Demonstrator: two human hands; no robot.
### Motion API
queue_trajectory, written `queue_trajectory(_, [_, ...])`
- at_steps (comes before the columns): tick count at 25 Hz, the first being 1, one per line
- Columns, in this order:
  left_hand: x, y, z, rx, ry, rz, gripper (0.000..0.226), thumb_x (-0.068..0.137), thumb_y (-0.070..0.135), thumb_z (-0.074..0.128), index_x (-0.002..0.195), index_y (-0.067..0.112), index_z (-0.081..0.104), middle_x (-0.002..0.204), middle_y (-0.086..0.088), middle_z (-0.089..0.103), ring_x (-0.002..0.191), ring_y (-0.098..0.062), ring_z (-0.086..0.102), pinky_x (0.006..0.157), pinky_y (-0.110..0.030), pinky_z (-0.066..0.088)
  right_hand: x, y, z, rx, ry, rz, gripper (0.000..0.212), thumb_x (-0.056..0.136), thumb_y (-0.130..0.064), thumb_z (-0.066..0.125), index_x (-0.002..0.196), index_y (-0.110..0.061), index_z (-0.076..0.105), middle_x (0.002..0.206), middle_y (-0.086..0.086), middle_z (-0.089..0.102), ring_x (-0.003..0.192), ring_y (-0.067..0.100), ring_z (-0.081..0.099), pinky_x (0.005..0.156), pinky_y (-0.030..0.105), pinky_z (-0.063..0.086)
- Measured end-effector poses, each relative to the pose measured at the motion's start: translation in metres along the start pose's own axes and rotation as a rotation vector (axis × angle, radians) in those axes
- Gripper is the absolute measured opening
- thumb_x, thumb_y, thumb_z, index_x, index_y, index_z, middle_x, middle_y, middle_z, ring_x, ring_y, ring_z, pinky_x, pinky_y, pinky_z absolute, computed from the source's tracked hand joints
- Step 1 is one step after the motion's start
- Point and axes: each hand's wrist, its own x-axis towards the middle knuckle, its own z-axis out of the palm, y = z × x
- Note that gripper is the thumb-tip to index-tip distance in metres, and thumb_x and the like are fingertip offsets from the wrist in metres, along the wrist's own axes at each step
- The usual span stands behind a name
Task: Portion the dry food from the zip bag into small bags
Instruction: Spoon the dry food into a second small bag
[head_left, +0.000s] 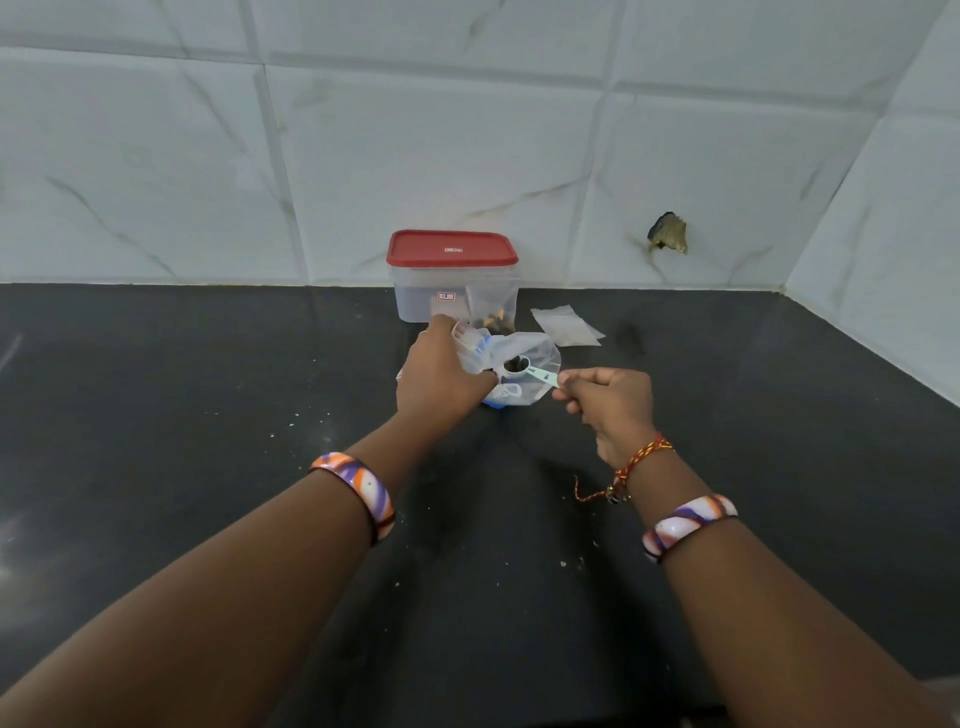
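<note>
Nearest the camera were the person's two forearms, each with an orange, purple and white bangle, reaching out over the dark counter (156, 415). The counter ran back to a pale tiled wall (415, 156) and carried scattered white specks. Against the wall stood a clear plastic box with a red lid (452, 247). A small bag (493, 306) with some dark and yellow pieces in its bottom leaned upright against the front of the box. Just right of it a flat stack of empty small bags (566, 326) lay on the counter. In front of the box sat the zip bag (524, 364), crumpled, clear with blue at its base. The left hand (441, 379) gripped the bag's left side, fingers curled into the plastic. The right hand (610, 402) pinched the handle end of a pale green spoon (524, 368), whose bowl held dark dry food above the bag's mouth. A red and yellow thread (631, 467) was tied round the right wrist
</note>
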Motion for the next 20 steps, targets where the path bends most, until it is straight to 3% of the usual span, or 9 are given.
queue_trajectory(5, [-0.014,-0.014,-0.002,-0.016,-0.033,0.029,0.055,0.071,0.020,0.076,0.117,0.010,0.049,0.116,-0.007,0.060,0.105,-0.023,0.058,0.088,-0.038,0.051,-0.023,-0.006,-0.025,0.034,-0.034,0.016,0.007,0.084,-0.004,0.065,0.078,-0.004,0.069,0.060,0.004,0.066,0.032,-0.002,0.048,0.033,0.007,0.031])
queue_trajectory(9, [-0.020,-0.022,-0.005,-0.010,-0.066,0.063,0.056,0.071,0.023,0.077,0.118,0.011,0.050,0.116,-0.006,0.058,0.096,-0.015,0.053,0.083,-0.029,0.048,-0.041,-0.015,-0.036,0.068,-0.102,0.046,0.009,0.083,-0.004,0.066,0.075,-0.007,0.068,0.044,-0.003,0.065,0.030,-0.002,0.046,0.032,0.008,0.030])
queue_trajectory(14, [-0.021,-0.021,-0.008,0.027,-0.074,0.125,0.057,0.069,0.027,0.079,0.117,0.012,0.051,0.115,-0.006,0.058,0.098,-0.019,0.054,0.083,-0.033,0.048,-0.057,-0.037,-0.019,0.035,-0.188,-0.124,0.008,0.083,-0.004,0.066,0.088,0.002,0.068,0.061,0.004,0.068,0.037,-0.001,0.051,0.037,0.008,0.036])
queue_trajectory(16, [-0.019,-0.019,-0.008,0.019,-0.051,0.136,0.057,0.066,0.027,0.080,0.114,0.012,0.052,0.114,-0.006,0.059,0.103,-0.023,0.056,0.085,-0.038,0.049,-0.062,-0.042,-0.005,-0.202,-0.129,-0.402,0.011,0.083,-0.006,0.066,0.089,0.000,0.072,0.075,0.011,0.072,0.053,0.005,0.062,0.050,0.016,0.049])
queue_trajectory(17, [-0.017,-0.017,-0.007,-0.003,-0.039,0.124,0.057,0.066,0.026,0.080,0.113,0.011,0.052,0.113,-0.007,0.060,0.102,-0.024,0.057,0.085,-0.039,0.050,-0.063,-0.040,0.000,-0.400,-0.048,-0.647,0.011,0.082,-0.009,0.066,0.088,-0.004,0.075,0.077,0.012,0.074,0.060,0.012,0.066,0.057,0.024,0.054])
queue_trajectory(20, [-0.010,-0.012,-0.005,-0.075,-0.009,0.048,0.062,0.065,0.027,0.082,0.116,0.011,0.051,0.114,-0.009,0.061,0.103,-0.023,0.059,0.084,-0.035,0.050,-0.057,-0.032,0.006,-0.885,0.199,-1.414,0.010,0.072,-0.011,0.075,0.081,-0.010,0.076,0.063,0.010,0.072,0.054,0.024,0.066,0.048,0.022,0.049])
